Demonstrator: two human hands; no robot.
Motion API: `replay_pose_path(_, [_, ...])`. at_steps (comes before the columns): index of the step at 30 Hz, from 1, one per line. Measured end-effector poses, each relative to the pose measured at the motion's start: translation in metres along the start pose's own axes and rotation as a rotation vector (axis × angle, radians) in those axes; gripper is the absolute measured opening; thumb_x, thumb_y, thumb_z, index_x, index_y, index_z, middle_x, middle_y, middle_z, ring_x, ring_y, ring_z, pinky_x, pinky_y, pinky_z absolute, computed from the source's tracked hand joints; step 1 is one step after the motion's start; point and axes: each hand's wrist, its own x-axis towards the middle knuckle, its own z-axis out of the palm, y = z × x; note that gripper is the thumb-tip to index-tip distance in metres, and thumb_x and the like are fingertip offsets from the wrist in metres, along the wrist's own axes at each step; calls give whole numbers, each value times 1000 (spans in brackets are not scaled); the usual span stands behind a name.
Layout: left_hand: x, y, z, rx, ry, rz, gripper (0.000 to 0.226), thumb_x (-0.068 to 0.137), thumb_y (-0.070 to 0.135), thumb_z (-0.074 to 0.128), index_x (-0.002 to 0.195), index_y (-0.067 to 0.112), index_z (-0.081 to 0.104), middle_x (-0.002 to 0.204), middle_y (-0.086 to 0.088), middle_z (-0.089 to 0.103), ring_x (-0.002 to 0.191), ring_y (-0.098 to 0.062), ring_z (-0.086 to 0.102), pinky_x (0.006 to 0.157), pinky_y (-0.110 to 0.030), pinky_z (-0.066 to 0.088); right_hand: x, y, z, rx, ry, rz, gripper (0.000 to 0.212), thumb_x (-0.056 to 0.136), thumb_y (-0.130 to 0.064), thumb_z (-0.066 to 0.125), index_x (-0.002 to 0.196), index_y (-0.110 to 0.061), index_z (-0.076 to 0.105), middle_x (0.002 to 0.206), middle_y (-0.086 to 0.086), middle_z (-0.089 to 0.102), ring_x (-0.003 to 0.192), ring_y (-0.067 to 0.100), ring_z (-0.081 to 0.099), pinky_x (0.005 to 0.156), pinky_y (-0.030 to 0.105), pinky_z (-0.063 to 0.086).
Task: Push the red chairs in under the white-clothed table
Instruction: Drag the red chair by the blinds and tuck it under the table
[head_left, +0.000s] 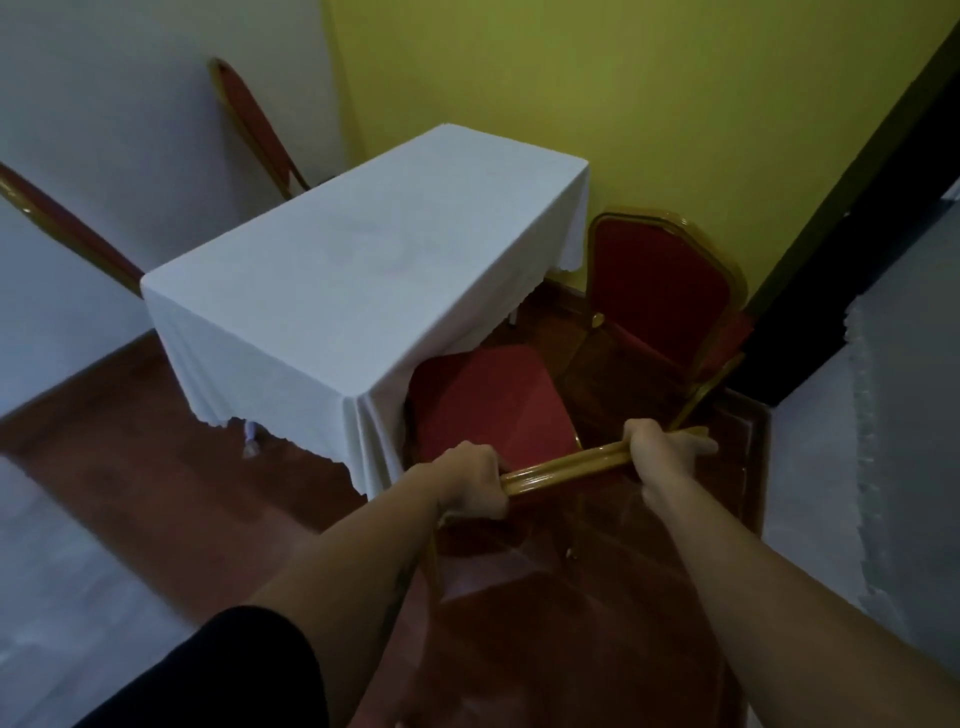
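Observation:
A table under a white cloth (358, 260) stands in the room's corner. At its near right side a red chair (488, 405) with a gold frame faces the table, the front of its seat just under the cloth's edge. My left hand (470, 480) and my right hand (662, 449) both grip the gold top rail of its backrest. A second red chair (657, 291) stands by the yellow wall, to the right of the table and turned at an angle. Two more red chair backs show beyond the table's left side, one far (249, 119) and one nearer (67, 228).
A yellow wall (623, 104) lies behind the table and a white wall (104, 130) to the left. A dark door frame (841, 249) and another white cloth (883, 467) are on the right. Red-brown floor (130, 452) lies in front of the table.

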Motion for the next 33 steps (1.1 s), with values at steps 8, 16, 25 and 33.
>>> replay_pose_path(8, [12,30,20,-12,16,-101,37,64,34,71,99,22,76,85,-1,74,77,-19,72,71,-41,64,36,-20,-17,-104,-214,-60,103,78,-4,66,155,-17,-1,115,20,59,88,29,65,80,44,59])
replay_pose_path(16, [30,70,38,-136,110,-224,35,72,29,71,106,20,74,89,-3,73,77,-20,72,70,-36,64,79,-43,-38,-169,-366,-80,109,81,-4,66,157,-16,-11,119,21,61,96,29,66,86,46,59])
replay_pose_path(25, [63,118,43,-135,107,-249,31,72,31,72,101,19,73,89,-4,72,80,-21,72,72,-38,64,132,-75,-54,-291,-449,-107,104,80,-5,64,157,-12,-4,99,14,61,94,29,68,87,49,59])
replay_pose_path(33, [93,150,34,-2,109,-256,26,80,37,69,97,17,65,92,-4,66,81,-22,67,72,-37,61,177,-98,-48,-330,-468,-128,101,80,-2,62,158,-11,-1,93,11,54,89,28,65,94,55,55])
